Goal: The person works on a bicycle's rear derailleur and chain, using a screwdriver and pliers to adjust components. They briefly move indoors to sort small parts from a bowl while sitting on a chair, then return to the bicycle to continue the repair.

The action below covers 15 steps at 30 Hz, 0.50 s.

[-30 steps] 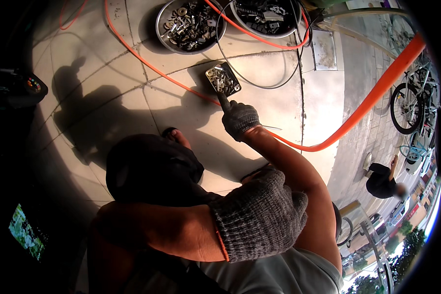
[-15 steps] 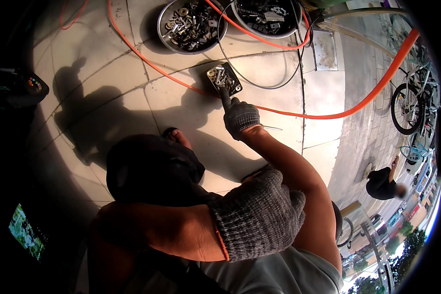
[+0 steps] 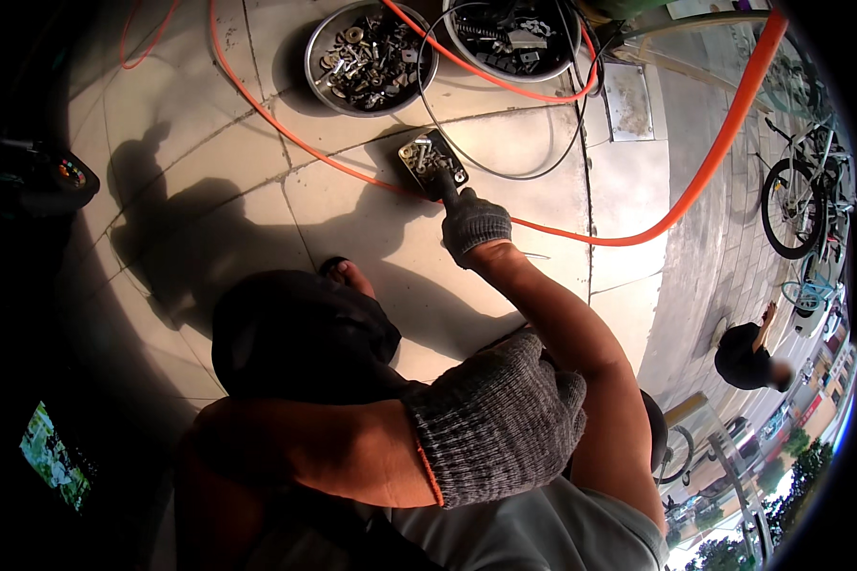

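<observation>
My right hand point(image 3: 474, 224), in a grey knit glove, reaches forward with its index finger stretched into a small dark tray point(image 3: 411, 179) of mixed bolts and metal fittings; the other fingers are partly curled, and nothing held is visible. My left hand point(image 3: 495, 428), also gloved, lies low across my body with its fingers curled; what is under them is hidden. A thin rod point(image 3: 533, 255) lies on the tiles just right of my right hand.
Two round bowls point(image 3: 333, 95) point(image 3: 490, 67) of metal parts stand ahead. An orange hose point(image 3: 695, 190) and a black cable point(image 3: 509, 175) cross the tiled floor point(image 3: 352, 228). Bicycles point(image 3: 795, 205), a bent-over person point(image 3: 738, 354) and glass panels point(image 3: 714, 447) are at the right.
The orange hose's right stretch has moved up from its lower sag. My right index finger has pushed slightly deeper into the small tray. The whole view has shifted slightly.
</observation>
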### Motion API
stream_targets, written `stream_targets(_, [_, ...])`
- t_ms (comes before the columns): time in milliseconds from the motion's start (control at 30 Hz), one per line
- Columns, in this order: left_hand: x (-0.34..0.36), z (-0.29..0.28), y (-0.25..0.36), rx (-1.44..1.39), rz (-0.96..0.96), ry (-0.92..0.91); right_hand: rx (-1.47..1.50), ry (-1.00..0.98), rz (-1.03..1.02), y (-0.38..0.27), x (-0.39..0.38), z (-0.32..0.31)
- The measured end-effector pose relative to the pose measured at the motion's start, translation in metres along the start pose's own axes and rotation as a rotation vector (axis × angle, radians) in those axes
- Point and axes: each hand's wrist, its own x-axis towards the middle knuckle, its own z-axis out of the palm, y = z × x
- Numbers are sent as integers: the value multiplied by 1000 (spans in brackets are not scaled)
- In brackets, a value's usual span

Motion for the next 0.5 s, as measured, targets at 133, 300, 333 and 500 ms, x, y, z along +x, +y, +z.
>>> stream_targets(133, [2,-5,-1,42,33,-14,-4,14,-24,5,-4,3])
stream_targets(300, [3,-2,3,-46,-3,-78,65,-31,-51,10,4,0])
stream_targets(333, [3,-3,3,-40,-9,-81,88,-9,-40,10,5,0])
stream_targets(500, [2,-6,2,0,-9,-42,60,19,-141,27,-3,7])
